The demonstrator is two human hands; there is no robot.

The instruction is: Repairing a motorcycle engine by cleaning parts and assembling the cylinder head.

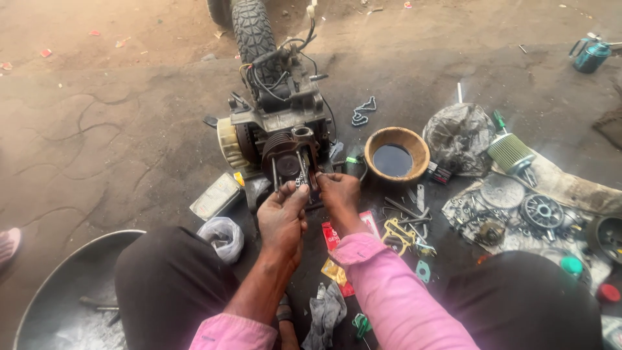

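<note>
A small engine block (278, 123) with black wiring lies on the dirt ground, behind it a knobby tyre (253, 29). Studs and a timing chain (302, 176) stick out of its near end. My left hand (282, 217) pinches the chain at the engine's opening, fingers closed on it. My right hand (338, 194) sits right beside it, fingertips pressed onto the chain and the stud next to it. Both pink sleeves reach in between my dark-trousered knees.
A round bowl of dark oil (396, 154) stands right of the engine. Gaskets and tools (405, 227) lie near my right wrist; gears and an air filter (512, 152) rest on cloth at right. A metal basin (71, 285) sits at lower left, a rag (325, 314) between my legs.
</note>
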